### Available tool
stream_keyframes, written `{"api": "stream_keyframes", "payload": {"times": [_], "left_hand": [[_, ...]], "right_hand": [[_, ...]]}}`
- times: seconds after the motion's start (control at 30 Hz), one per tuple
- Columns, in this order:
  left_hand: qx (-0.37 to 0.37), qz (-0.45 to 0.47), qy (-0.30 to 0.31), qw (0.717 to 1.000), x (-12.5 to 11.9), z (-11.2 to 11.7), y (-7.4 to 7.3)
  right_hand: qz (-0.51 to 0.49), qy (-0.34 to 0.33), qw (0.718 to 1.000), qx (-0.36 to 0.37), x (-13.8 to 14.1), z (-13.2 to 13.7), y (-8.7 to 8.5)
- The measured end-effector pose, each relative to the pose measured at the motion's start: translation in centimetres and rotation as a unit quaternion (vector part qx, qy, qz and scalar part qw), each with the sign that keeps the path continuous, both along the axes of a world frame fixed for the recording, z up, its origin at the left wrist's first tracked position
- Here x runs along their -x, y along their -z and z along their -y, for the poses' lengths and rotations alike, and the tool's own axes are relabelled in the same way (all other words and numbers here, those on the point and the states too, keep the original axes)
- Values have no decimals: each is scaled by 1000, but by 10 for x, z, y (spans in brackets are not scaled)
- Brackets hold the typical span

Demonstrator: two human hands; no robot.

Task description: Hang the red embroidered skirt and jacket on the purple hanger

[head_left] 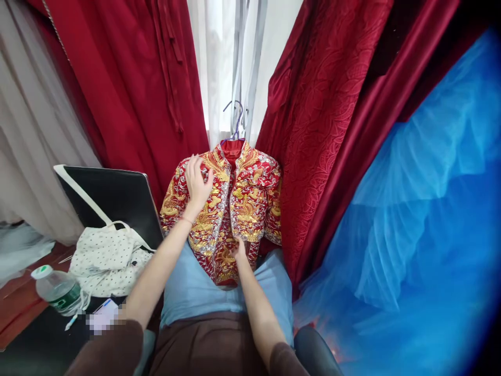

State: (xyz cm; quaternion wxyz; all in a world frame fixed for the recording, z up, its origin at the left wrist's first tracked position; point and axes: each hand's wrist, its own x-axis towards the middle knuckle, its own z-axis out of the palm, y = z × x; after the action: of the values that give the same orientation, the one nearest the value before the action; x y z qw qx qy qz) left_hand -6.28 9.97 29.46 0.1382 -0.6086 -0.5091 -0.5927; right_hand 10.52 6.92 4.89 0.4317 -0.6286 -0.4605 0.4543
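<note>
A red jacket (250,198) thick with gold embroidery hangs on a purple hanger (236,121) in front of me, its hem resting on my lap. My left hand (198,183) lies flat with fingers spread on the jacket's left chest and shoulder. My right hand (238,250) is low at the front opening near the hem, its fingers pinched on the embroidered edge.
Red garments (336,136) hang on both sides, a blue tulle gown (422,219) at the right. At the left are a black case (113,198), a white dotted bag (105,258), a water bottle (57,290) and a phone (102,316).
</note>
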Motion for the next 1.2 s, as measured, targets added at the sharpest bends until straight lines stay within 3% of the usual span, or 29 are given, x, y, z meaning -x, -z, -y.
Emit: {"api": "stream_keyframes", "payload": {"times": [0.07,0.1,0.13,0.2,0.27,0.33,0.5,0.7,0.9,1.2], "left_hand": [[109,157,34,981,-7,25,58],[212,261,51,940,-11,38,90],[314,370,66,872,-16,50,121],[402,434,65,803,-23,69,177],[448,483,72,749,-26,78,217],[463,526,85,709,-26,78,241],[434,613,125,649,-19,65,267],[401,672,233,578,-30,76,285],[389,704,328,497,-47,79,282],[381,728,369,435,-48,84,272]], "right_hand": [[-39,8,999,13,1,-4,10],[-61,13,998,20,1,-5,14],[-84,17,996,27,1,-7,18],[-128,22,991,36,0,-7,23],[-170,17,985,38,-3,-3,28],[-210,0,977,33,-7,4,30],[-286,-39,957,16,-17,18,33],[-345,-40,938,0,-16,26,37],[-369,-51,928,-10,-13,41,27],[-389,-53,920,-14,-20,71,16]]}}
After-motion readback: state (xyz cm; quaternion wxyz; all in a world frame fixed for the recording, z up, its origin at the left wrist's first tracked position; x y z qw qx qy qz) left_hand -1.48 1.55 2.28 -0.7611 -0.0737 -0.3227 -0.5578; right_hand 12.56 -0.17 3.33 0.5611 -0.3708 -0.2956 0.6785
